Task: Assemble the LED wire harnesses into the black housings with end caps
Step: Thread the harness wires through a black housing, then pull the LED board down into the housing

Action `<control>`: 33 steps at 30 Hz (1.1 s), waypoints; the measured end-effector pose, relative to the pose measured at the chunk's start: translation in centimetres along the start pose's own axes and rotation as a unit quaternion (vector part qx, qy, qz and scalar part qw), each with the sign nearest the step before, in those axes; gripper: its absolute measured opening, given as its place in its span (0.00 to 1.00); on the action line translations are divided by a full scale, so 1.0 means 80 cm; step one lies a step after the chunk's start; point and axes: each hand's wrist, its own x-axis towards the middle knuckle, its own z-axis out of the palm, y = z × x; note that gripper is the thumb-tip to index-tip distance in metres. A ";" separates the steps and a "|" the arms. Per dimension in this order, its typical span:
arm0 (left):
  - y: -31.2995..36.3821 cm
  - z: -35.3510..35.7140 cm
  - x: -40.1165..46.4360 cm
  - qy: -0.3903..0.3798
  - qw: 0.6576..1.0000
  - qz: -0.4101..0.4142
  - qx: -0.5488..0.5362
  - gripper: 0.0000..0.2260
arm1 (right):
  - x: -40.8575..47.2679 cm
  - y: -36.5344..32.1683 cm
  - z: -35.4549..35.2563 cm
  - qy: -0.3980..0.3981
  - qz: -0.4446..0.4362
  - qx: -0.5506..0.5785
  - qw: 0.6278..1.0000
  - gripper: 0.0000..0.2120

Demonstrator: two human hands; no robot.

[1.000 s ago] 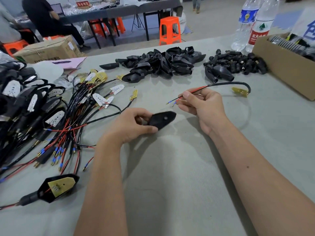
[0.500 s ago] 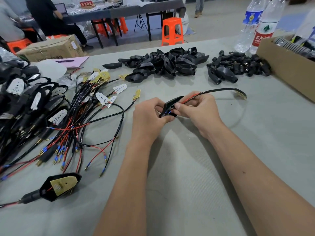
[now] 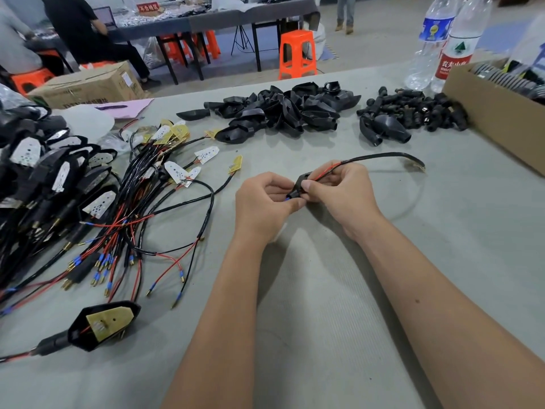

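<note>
Between both hands, above the grey table [image 3: 339,290], is a small black housing [image 3: 301,184]. My left hand [image 3: 262,202] grips its lower end, where a blue wire tip shows. My right hand [image 3: 342,190] pinches the red and black wires of an LED wire harness [image 3: 380,156] where they enter the housing. The harness arcs right to its LED board [image 3: 415,166], which hangs just above the table. Empty housings [image 3: 280,112] are heaped at the back, with end caps [image 3: 413,113] piled to their right.
Loose harnesses [image 3: 124,219] sprawl at the left beside a stack of finished units [image 3: 44,172]. One assembled unit [image 3: 103,323] lies front left. A cardboard box [image 3: 501,119] and two water bottles [image 3: 442,45] stand at the back right.
My hands came together, bringing the housing up to the harness wires. The wire ends have gone into the housing, and a blue tip now shows at its lower end.
</note>
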 end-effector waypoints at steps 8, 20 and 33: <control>0.007 -0.011 0.004 0.103 0.929 -0.146 -0.324 0.09 | 0.002 -0.007 -0.007 0.151 -0.036 -0.118 0.981 0.17; 0.020 -0.005 -0.003 0.073 0.915 -0.149 -0.367 0.07 | 0.006 -0.024 -0.019 0.164 0.079 0.313 0.932 0.14; 0.016 -0.008 -0.003 0.062 0.929 -0.140 -0.337 0.08 | 0.001 -0.023 -0.012 0.109 0.048 0.202 0.972 0.08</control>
